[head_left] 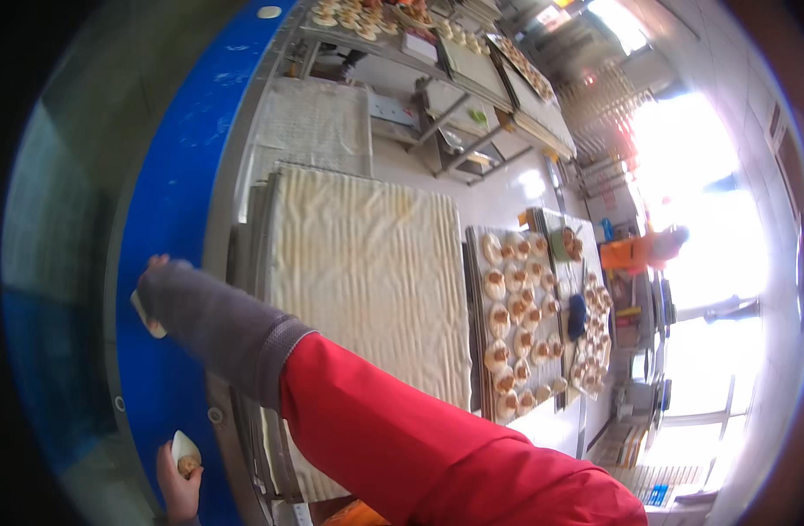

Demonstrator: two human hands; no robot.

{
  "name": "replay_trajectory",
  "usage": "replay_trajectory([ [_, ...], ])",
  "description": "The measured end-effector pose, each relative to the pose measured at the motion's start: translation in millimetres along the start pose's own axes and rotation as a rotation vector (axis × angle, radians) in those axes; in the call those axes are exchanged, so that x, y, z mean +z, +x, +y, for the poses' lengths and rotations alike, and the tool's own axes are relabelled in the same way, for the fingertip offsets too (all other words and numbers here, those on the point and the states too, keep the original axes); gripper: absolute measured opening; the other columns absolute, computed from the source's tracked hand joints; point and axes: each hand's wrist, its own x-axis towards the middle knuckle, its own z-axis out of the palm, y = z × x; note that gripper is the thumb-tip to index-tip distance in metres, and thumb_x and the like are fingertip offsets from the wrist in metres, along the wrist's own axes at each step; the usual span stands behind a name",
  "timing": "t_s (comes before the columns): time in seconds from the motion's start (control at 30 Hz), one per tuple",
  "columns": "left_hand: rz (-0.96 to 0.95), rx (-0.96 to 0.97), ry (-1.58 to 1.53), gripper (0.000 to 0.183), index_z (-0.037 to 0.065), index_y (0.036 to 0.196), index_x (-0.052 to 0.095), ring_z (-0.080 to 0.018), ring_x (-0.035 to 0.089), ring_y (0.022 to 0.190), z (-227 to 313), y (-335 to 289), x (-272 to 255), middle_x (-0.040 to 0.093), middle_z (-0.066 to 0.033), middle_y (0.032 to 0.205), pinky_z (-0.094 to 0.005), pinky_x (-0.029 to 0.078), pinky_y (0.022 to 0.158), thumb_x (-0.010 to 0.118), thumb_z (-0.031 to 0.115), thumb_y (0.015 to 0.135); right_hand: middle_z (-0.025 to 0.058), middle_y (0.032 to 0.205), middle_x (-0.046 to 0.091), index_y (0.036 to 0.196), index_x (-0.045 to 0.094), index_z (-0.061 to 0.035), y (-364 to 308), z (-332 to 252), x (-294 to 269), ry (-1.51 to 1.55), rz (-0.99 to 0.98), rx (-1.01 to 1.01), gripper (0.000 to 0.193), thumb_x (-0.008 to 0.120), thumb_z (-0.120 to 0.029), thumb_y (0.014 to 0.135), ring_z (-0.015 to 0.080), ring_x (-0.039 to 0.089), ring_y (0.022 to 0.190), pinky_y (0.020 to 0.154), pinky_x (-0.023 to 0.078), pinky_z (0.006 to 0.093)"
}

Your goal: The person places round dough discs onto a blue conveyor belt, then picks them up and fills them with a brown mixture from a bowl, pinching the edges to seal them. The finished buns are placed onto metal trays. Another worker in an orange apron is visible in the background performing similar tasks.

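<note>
An oval white dough piece with a lump of brown filling (184,444) is held in the left hand (175,485), at the near end of a long blue conveyor belt (176,167). The fingers are curled partly closed around its edges, with the thumb beside the filling. The right hand (158,260) is stretched across to the belt, farther along it; the arm is blurred and the hand mostly hidden behind its grey cuff (213,320), so its opening and any hold cannot be told. Just beside it, a second, elongated white dough piece (148,320) is seen on the belt, partly covered by the cuff. Beneath the red sleeve (402,421), a cream cloth-covered board (367,272) is spread.
</note>
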Motion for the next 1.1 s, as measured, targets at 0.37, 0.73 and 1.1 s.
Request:
replay_trajectory([
  [0.37, -0.193, -0.258, -0.711, 0.055, 0.000, 0.142, 0.046, -0.0264, 0.056, 0.117, 149, -27, -28, 0.056, -0.0153, 0.133, -0.0386, 0.048, 0.098, 0.066, 0.014, 0.092, 0.0172, 0.105, 0.070, 0.127, 0.057, -0.0067, -212, 31, 122, 1.213, 0.351, -0.256, 0.056, 0.080, -0.024, 0.079, 0.0324, 0.069, 0.098, 0.084, 0.055, 0.0404],
  [0.73, -0.860, 0.209, -0.917, 0.060, 0.002, 0.140, 0.044, -0.0175, 0.058, 0.117, 558, -30, 199, 0.058, -0.0055, 0.129, -0.0331, 0.048, 0.100, 0.071, 0.005, 0.087, 0.0084, 0.111, 0.069, 0.129, 0.057, -0.0042, -761, 267, 369, 1.291, 1.158, 0.752, 0.055, 0.081, -0.014, 0.080, 0.0139, 0.063, 0.103, 0.091, 0.052, 0.0314],
  [1.1, -1.042, 0.598, -0.390, 0.056, 0.002, 0.131, 0.053, -0.0224, 0.063, 0.107, 830, 17, 538, 0.067, -0.0111, 0.113, -0.0346, 0.050, 0.094, 0.074, 0.010, 0.080, 0.0057, 0.112, 0.066, 0.128, 0.057, -0.0011, -1038, 302, 522, 1.220, 1.570, 0.998, 0.053, 0.079, -0.009, 0.081, 0.0147, 0.063, 0.103, 0.090, 0.053, 0.0310],
])
